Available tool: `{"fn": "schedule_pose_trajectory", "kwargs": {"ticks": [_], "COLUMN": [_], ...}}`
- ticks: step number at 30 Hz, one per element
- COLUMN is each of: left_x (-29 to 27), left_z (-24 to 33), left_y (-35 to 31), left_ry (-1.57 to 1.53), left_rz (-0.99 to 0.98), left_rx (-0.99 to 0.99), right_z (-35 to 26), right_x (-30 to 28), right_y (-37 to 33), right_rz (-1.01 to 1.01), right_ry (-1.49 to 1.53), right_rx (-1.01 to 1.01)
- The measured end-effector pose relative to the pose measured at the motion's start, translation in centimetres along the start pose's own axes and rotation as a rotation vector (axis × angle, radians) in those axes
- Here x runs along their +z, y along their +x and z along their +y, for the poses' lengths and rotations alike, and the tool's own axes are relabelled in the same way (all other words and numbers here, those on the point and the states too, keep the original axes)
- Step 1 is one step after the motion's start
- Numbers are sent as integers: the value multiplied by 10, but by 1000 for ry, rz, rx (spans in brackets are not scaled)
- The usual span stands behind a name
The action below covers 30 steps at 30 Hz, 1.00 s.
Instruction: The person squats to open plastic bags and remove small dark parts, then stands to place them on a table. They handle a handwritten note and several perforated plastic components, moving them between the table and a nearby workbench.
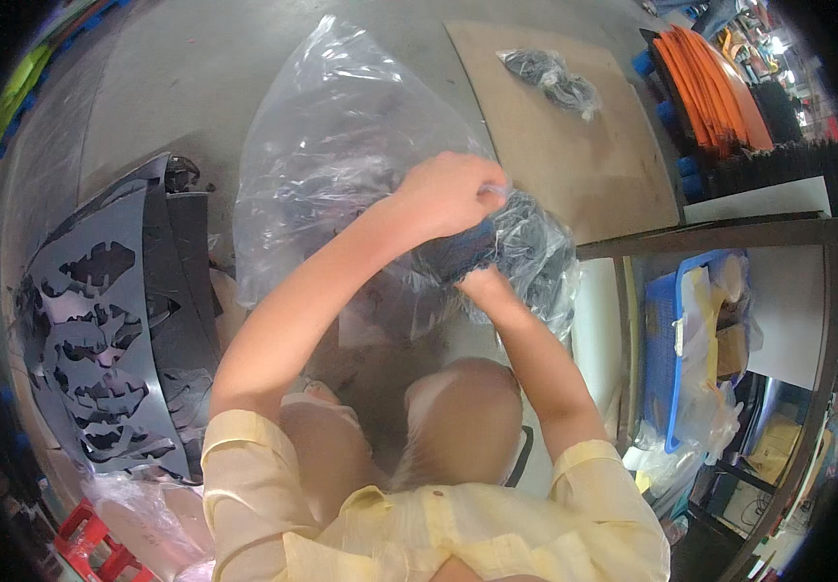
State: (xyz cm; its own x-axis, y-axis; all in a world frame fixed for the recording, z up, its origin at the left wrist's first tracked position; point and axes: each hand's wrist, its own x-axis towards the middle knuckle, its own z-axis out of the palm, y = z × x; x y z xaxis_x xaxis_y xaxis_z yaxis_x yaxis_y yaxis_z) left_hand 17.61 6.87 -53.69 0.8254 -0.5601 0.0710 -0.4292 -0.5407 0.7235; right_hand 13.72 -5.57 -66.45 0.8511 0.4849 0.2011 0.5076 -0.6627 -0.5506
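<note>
The left hand is curled closed, thumb and fingers clamped on a pinch of clear film; whether that film belongs to the big bag or to the bundle, I cannot tell. The right hand sits just below it, its fingers hidden behind dark material, so I cannot tell how far open they are; it touches the near side of the bundle.

The bundle, dark stuff in clear plastic, lies in front of the knees, to the right of the big bag and reaching past the right wrist. Its long axis runs mainly away from the body, the near end slanting a little to the right.

The bag, large and clear, spreads over the grey floor to the left of the bundle. It is longest from near to far, and one corner tapers to a peak pointing away from the person. Beyond the bundle, a second dark packet lies on a brown board.
</note>
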Motion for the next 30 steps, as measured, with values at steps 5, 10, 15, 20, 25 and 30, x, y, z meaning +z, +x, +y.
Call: {"fn": "schedule_pose_trajectory", "kwargs": {"ticks": [5,10,15,20,25,30], "left_x": [-9,13,-8,-10,52,90], "left_z": [22,58,-16,-117,-151,-174], "left_y": [-19,-18,-42,-112,-124,-31], "left_ry": [285,492,202,-480,-553,-97], "left_rz": [-70,-152,500,350,34,259], "left_rx": [-23,105,198,-424,-631,-763], "right_z": [11,12,29,33,22,12], "right_x": [6,14,27,29,15,16], "right_y": [2,6,7,10,15,5], "right_rz": [92,290,492,536,428,267], "right_ry": [313,938,1221,1230,1353,1359], "right_rx": [256,590,722,892,875,911]}}
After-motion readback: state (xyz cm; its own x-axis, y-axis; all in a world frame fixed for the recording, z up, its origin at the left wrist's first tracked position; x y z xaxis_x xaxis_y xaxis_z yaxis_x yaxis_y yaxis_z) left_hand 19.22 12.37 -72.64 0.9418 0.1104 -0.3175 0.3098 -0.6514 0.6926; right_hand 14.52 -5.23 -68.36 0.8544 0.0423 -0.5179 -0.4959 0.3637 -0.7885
